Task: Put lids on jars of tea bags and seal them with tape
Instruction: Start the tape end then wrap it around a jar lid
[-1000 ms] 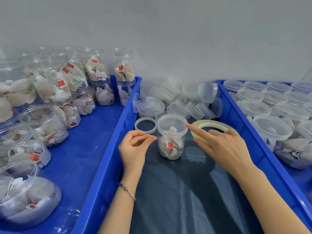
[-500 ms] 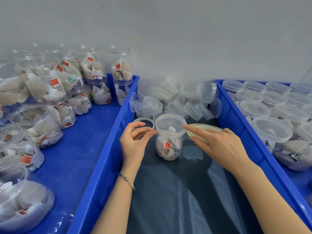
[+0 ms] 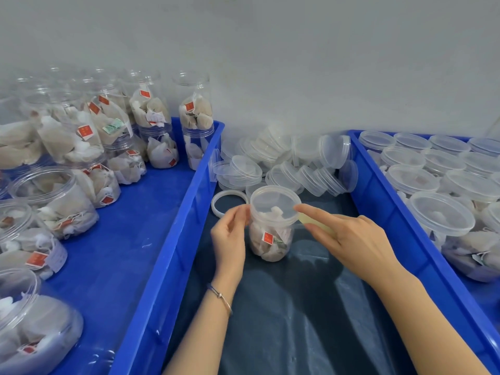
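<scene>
A clear jar of tea bags [image 3: 271,239] stands on the dark cloth between two blue trays, with a clear lid [image 3: 274,203] on it. My left hand [image 3: 230,239] is at the jar's left side, its thumb and curled fingertips against the lid's rim. My right hand [image 3: 354,239] holds a yellowish tape roll [image 3: 315,222], mostly hidden under the fingers. Its straight index finger touches the right edge of the lid. I cannot see a tape strip.
A white ring [image 3: 228,203] lies just behind my left hand. Loose clear lids [image 3: 297,163] are piled at the back. The left blue tray [image 3: 167,239] holds several open jars of tea bags, and the right blue tray [image 3: 378,201] holds several lidded jars.
My right hand has lifted the tape roll off the cloth and brought it up to the lid's right edge. My left hand has moved right onto the lid's rim.
</scene>
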Demonstrator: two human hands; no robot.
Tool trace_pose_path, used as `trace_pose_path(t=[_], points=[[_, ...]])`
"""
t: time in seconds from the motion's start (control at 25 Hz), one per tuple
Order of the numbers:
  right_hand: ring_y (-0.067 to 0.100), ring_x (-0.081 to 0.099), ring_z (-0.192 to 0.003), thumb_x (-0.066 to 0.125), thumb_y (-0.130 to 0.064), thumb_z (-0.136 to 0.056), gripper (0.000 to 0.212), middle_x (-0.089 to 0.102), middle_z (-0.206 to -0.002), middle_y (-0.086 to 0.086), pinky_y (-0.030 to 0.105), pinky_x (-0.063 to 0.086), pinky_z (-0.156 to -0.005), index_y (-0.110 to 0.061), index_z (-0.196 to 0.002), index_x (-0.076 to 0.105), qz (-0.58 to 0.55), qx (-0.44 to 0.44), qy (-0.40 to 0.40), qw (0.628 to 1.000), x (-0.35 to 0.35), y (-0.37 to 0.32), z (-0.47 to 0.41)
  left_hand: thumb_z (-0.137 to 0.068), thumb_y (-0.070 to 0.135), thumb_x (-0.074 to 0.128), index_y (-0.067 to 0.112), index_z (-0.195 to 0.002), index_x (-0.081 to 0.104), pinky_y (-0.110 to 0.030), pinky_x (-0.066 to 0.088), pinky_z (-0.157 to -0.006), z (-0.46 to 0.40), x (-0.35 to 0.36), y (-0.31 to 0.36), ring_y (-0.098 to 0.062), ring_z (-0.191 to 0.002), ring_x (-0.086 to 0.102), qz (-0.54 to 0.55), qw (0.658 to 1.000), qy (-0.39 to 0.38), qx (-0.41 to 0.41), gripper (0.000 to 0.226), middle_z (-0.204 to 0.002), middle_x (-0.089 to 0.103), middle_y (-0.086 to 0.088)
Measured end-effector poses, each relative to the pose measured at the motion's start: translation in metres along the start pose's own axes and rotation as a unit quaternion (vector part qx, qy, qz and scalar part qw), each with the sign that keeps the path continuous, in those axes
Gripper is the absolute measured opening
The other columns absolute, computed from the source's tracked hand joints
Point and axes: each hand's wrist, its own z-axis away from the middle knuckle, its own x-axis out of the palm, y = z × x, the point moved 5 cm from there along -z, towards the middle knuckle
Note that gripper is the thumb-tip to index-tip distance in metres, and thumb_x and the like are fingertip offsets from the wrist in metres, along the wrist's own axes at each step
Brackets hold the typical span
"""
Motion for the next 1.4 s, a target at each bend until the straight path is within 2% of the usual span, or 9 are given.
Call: trace_pose_path(t=[0.16, 0.28, 0.4, 0.56, 0.76, 0.88, 0.96, 1.08, 1.4], points=[[-0.005, 0.012, -0.045, 0.057, -0.041, -0.087, 0.034, 0.072, -0.080, -0.019, 0.009, 0.008, -0.050, -0.042, -0.121, 0.062, 0.010, -0.019, 0.010, 1.000, -0.002, -0.003, -0.001, -0.082, 0.042, 0.069, 0.035, -0.145, 0.032, -0.014, 0.039, -0.100, 0.031, 0.021, 0.010, 0.003, -0.133, 0.039, -0.009, 0.983, -0.177, 0.044, 0.073, -0.145, 0.042, 0.022], [-0.010, 0.025, -0.045, 0.046, -0.049, -0.092, 0.036, 0.071, -0.088, -0.019, 0.016, 0.023, -0.052, -0.048, -0.127, 0.055, 0.023, 0.011, -0.037, 0.999, -0.003, -0.001, -0.004, -0.055, 0.051, 0.086, 0.027, -0.150, 0.013, -0.024, 0.032, -0.112, 0.033, 0.041, 0.020, 0.006, -0.138, 0.024, -0.160, 0.972, -0.153, 0.072, 0.122, -0.150, 0.025, 0.017], [0.007, 0.056, -0.069, 0.012, -0.063, -0.093, 0.051, 0.064, -0.080, -0.016, 0.031, 0.032, -0.082, -0.053, -0.142, 0.025, 0.085, 0.063, -0.121, 0.987, 0.000, 0.008, 0.001, -0.053, 0.047, 0.088, 0.030, -0.140, 0.029, -0.030, 0.041, -0.106, 0.020, 0.049, 0.031, 0.020, -0.120, 0.033, -0.180, 0.972, -0.130, 0.074, 0.107, -0.135, 0.038, 0.018], [0.008, 0.053, -0.085, 0.010, -0.061, -0.081, 0.059, 0.057, -0.080, -0.012, 0.037, 0.021, -0.098, -0.033, -0.108, 0.054, 0.099, 0.116, -0.122, 0.981, -0.008, 0.014, 0.007, -0.057, 0.035, 0.092, 0.034, -0.132, 0.036, -0.023, 0.039, -0.104, 0.007, 0.037, 0.028, 0.007, -0.120, 0.040, -0.205, 0.966, -0.139, 0.070, 0.093, -0.133, 0.044, 0.017], [0.011, 0.043, -0.085, 0.013, -0.054, -0.074, 0.044, 0.044, -0.076, -0.008, 0.045, 0.013, -0.115, -0.023, -0.080, 0.044, 0.073, 0.132, -0.164, 0.975, -0.002, 0.019, 0.019, -0.055, 0.034, 0.092, 0.039, -0.127, 0.035, 0.000, 0.035, -0.091, 0.008, 0.019, 0.030, 0.022, -0.112, 0.039, -0.207, 0.966, -0.140, 0.068, 0.092, -0.117, 0.041, 0.044], [0.012, 0.040, -0.087, 0.030, -0.051, -0.081, 0.031, 0.043, -0.078, -0.009, 0.050, 0.024, -0.109, -0.022, -0.080, 0.043, 0.033, 0.149, -0.158, 0.976, -0.002, 0.029, 0.016, -0.053, 0.032, 0.093, 0.034, -0.127, 0.042, -0.016, 0.043, -0.099, 0.011, 0.007, 0.030, 0.010, -0.117, 0.045, -0.195, 0.969, -0.135, 0.065, 0.090, -0.120, 0.047, 0.035], [0.013, 0.039, -0.088, 0.038, -0.049, -0.080, 0.027, 0.045, -0.080, -0.010, 0.040, 0.041, -0.083, -0.023, -0.081, 0.043, 0.007, 0.158, -0.150, 0.976, -0.002, 0.036, 0.005, -0.052, 0.028, 0.094, 0.031, -0.128, 0.045, -0.031, 0.047, -0.101, 0.015, 0.000, 0.032, 0.003, -0.118, 0.049, -0.188, 0.968, -0.153, 0.060, 0.090, -0.121, 0.054, 0.024], [0.013, 0.042, -0.089, 0.041, -0.049, -0.082, 0.027, 0.048, -0.089, -0.012, 0.029, 0.031, -0.061, -0.022, -0.083, 0.048, -0.010, 0.131, -0.189, 0.973, 0.011, 0.037, -0.018, -0.053, 0.018, 0.094, 0.035, -0.124, 0.050, -0.030, 0.051, -0.094, 0.022, -0.005, 0.032, 0.004, -0.116, 0.052, -0.164, 0.965, -0.199, 0.044, 0.086, -0.118, 0.058, 0.026], [0.009, 0.035, -0.100, 0.048, -0.040, -0.094, 0.023, 0.047, -0.096, -0.013, 0.038, 0.039, -0.086, -0.018, -0.095, 0.054, -0.126, 0.021, -0.304, 0.944, 0.031, 0.020, -0.048, -0.061, -0.007, 0.084, 0.023, -0.128, 0.042, -0.023, 0.048, -0.093, 0.022, 0.006, 0.028, -0.004, -0.120, 0.054, -0.102, 0.946, -0.306, -0.037, 0.085, -0.124, 0.059, 0.012]])
